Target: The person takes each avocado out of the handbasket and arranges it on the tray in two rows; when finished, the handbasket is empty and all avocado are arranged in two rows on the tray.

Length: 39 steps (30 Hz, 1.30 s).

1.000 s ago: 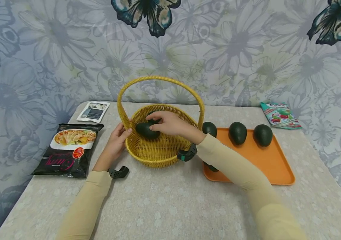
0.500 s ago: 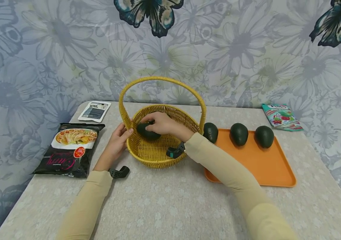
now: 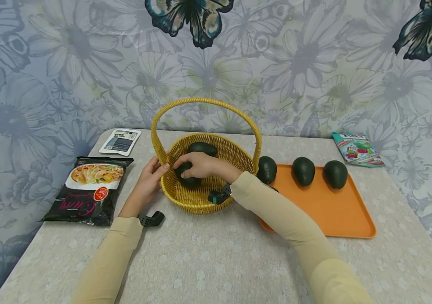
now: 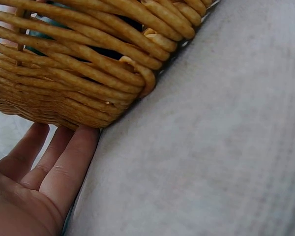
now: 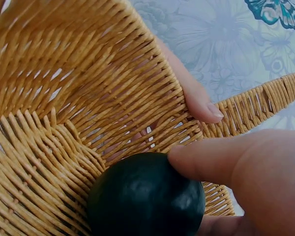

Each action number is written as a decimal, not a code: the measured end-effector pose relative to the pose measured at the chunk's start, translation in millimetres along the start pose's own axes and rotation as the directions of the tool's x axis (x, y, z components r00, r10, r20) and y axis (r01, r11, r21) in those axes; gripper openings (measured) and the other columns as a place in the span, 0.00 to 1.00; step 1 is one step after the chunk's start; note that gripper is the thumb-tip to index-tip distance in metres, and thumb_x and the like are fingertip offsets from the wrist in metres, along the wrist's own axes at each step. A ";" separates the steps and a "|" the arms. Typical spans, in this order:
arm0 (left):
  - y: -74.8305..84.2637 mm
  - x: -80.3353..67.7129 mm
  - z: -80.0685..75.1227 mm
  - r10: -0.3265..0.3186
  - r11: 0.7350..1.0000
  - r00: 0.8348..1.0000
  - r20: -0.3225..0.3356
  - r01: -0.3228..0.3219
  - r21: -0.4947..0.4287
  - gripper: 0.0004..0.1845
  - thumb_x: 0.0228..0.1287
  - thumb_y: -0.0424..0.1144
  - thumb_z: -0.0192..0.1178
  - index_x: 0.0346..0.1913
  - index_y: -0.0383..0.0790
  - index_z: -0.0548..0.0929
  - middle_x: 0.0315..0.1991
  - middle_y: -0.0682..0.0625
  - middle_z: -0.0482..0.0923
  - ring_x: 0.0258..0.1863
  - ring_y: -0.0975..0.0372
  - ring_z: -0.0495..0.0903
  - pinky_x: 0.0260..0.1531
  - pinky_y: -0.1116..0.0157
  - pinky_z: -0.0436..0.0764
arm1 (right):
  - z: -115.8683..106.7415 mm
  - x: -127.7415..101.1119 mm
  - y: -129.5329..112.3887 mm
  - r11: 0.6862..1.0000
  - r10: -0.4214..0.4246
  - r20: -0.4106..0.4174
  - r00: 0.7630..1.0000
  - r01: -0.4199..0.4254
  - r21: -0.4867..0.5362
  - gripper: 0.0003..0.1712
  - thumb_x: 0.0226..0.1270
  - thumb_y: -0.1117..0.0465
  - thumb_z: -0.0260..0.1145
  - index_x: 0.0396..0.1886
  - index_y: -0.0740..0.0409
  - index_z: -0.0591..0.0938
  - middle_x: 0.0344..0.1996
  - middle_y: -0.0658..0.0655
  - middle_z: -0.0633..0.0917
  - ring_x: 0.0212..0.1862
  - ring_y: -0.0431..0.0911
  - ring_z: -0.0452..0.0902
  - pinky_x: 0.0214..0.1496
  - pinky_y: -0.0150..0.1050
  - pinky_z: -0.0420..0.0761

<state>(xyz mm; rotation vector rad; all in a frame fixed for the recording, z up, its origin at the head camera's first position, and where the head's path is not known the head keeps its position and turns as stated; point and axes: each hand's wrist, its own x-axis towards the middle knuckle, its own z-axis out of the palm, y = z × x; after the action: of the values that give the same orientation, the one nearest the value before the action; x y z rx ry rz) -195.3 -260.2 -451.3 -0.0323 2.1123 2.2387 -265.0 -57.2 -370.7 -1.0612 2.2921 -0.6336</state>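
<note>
Inside the woven wicker basket (image 3: pixel 221 145), right hand (image 3: pixel 201 165) grips a smooth, rounded avocado (image 3: pixel 187 175).

Your head view is evenly lit, soft and diffuse, no hard glare; only faint shadows under the basket (image 3: pixel 201 198) and the tray (image 3: pixel 337 211). Wide-angle bend shows at the frame edges, and the table (image 3: pixel 216 253) corners bow. Your left-wrist view is soft: the cloth at right is blurred and the left hand (image 4: pixel 34 191) at lower left is out of focus. In your right-wrist view the avocado (image 5: pixel 145 201) carries dull highlights, and the thumb at right is blurry.
</note>
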 end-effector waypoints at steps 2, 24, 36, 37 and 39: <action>0.5 -0.2 0.0 -0.003 1.000 1.000 -0.003 0.003 0.003 0.32 0.81 0.44 0.51 0.81 0.46 0.55 0.77 0.37 0.56 0.57 0.70 0.74 0.46 0.72 0.83 | 1.1 1.4 -0.5 1.000 -0.008 0.025 1.000 0.009 -0.016 0.25 0.76 0.57 0.63 0.70 0.47 0.76 0.72 0.54 0.74 0.74 0.50 0.67 0.73 0.48 0.71; 1.6 -1.0 -1.2 -0.017 1.000 1.000 0.000 0.017 0.020 0.32 0.81 0.45 0.50 0.81 0.46 0.54 0.79 0.37 0.54 0.59 0.68 0.72 0.45 0.71 0.83 | 4.5 4.7 -2.9 0.999 0.009 0.039 0.999 -0.007 -0.048 0.26 0.76 0.54 0.63 0.72 0.46 0.75 0.73 0.53 0.73 0.76 0.49 0.65 0.76 0.48 0.68; 1.9 -1.1 -0.1 -0.018 1.000 1.000 0.001 0.018 0.008 0.32 0.81 0.44 0.51 0.81 0.46 0.55 0.78 0.37 0.54 0.60 0.67 0.71 0.46 0.71 0.83 | 3.7 2.2 -3.0 0.999 0.020 0.021 1.000 -0.020 -0.031 0.25 0.76 0.54 0.64 0.70 0.46 0.76 0.72 0.53 0.74 0.75 0.50 0.67 0.75 0.48 0.69; 1.9 -1.1 0.2 -0.016 1.000 1.000 0.001 0.016 0.007 0.32 0.81 0.44 0.51 0.81 0.46 0.55 0.78 0.37 0.54 0.60 0.67 0.71 0.46 0.71 0.83 | 3.6 1.9 -3.1 0.999 0.021 0.020 1.000 -0.021 -0.031 0.25 0.76 0.54 0.64 0.70 0.46 0.76 0.72 0.53 0.74 0.75 0.50 0.67 0.74 0.48 0.69; 1.6 -0.8 0.3 -0.015 1.000 1.000 0.003 0.015 0.011 0.32 0.81 0.44 0.51 0.81 0.46 0.54 0.78 0.37 0.54 0.60 0.68 0.71 0.45 0.71 0.83 | 3.3 1.2 -3.0 0.999 0.023 0.016 1.000 -0.022 -0.033 0.25 0.76 0.54 0.64 0.70 0.46 0.76 0.72 0.54 0.74 0.74 0.50 0.67 0.74 0.48 0.69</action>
<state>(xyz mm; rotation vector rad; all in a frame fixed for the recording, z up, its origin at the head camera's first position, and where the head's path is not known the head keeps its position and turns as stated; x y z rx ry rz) -194.6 -260.0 -449.7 -0.0447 2.1153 2.2179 -262.0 -60.5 -371.7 -1.0506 2.3037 -0.5785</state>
